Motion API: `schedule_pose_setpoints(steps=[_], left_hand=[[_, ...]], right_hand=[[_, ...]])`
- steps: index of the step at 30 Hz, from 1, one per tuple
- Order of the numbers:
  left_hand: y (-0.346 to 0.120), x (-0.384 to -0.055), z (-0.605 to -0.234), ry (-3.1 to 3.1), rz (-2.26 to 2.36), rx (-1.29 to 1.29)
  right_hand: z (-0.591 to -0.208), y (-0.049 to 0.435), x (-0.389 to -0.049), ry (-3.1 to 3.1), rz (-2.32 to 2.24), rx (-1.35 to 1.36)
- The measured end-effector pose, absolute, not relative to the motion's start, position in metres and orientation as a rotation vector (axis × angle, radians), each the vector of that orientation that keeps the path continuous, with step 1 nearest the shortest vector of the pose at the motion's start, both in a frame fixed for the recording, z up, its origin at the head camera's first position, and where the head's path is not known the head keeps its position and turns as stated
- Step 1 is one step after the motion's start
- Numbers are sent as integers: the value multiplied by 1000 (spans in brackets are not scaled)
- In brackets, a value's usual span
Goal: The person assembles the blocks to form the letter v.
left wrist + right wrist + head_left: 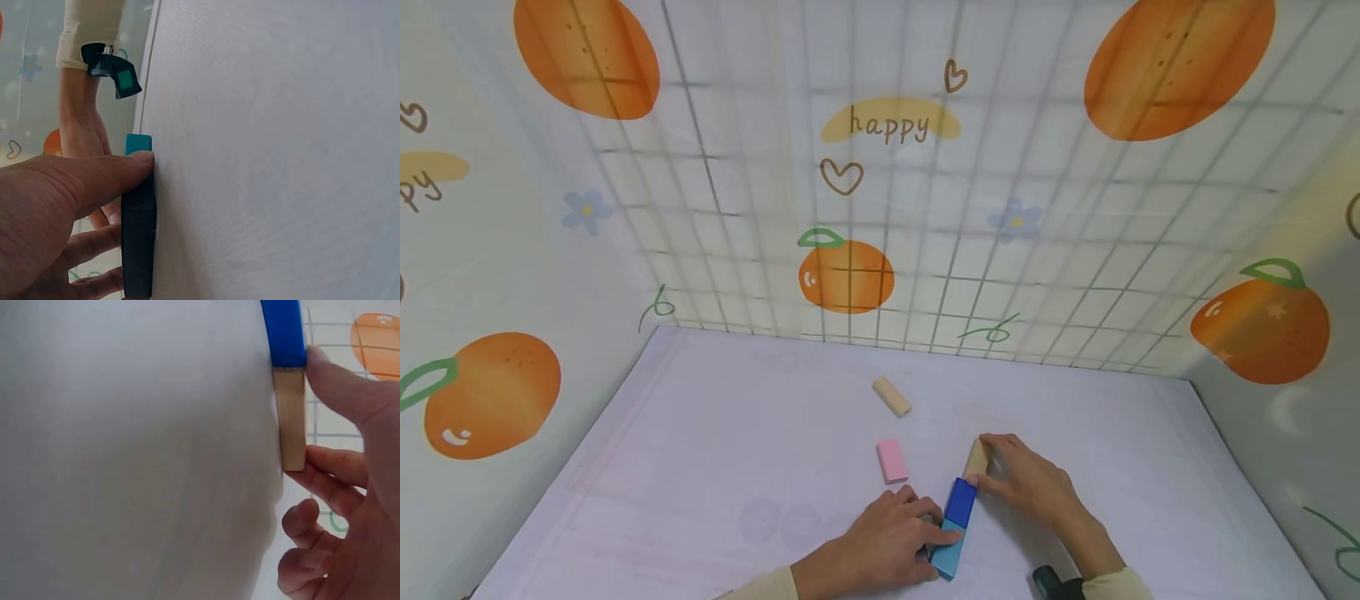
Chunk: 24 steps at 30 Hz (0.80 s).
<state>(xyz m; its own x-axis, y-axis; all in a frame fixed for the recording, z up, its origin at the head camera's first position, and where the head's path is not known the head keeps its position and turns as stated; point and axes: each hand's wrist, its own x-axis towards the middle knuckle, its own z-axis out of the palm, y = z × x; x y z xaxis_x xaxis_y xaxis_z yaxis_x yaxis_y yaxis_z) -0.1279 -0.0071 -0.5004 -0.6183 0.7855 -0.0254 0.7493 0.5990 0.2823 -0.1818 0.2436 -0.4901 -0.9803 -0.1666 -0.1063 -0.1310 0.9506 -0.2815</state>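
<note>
A row of blocks runs away from me on the table: a light blue block (948, 557) nearest, then a dark blue block (960, 502), then a plain wooden block (976, 458). My right hand (1037, 483) pinches the wooden block, thumb by its joint with the blue one and fingertips at its far end. My left hand (891, 537) lies at the near end, its index finger across the light blue block. In the left wrist view its thumb and fingers hold a dark block (138, 244) beside a teal end; from the head, the hand mostly hides that dark block.
A pink block (892, 462) lies left of the row, and another wooden block (891, 397) lies farther back. A dark wrist camera (1051, 582) sits at the right sleeve. Printed fabric walls enclose the white table (700, 433) at the back and sides.
</note>
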Motion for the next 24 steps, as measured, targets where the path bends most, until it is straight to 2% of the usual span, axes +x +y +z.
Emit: schedule_pose_setpoints(steps=[24], left_hand=[[-10,-129,-504,2669,391,1299]], right_hand=[[-489,243,-179,2981,-405,-267]])
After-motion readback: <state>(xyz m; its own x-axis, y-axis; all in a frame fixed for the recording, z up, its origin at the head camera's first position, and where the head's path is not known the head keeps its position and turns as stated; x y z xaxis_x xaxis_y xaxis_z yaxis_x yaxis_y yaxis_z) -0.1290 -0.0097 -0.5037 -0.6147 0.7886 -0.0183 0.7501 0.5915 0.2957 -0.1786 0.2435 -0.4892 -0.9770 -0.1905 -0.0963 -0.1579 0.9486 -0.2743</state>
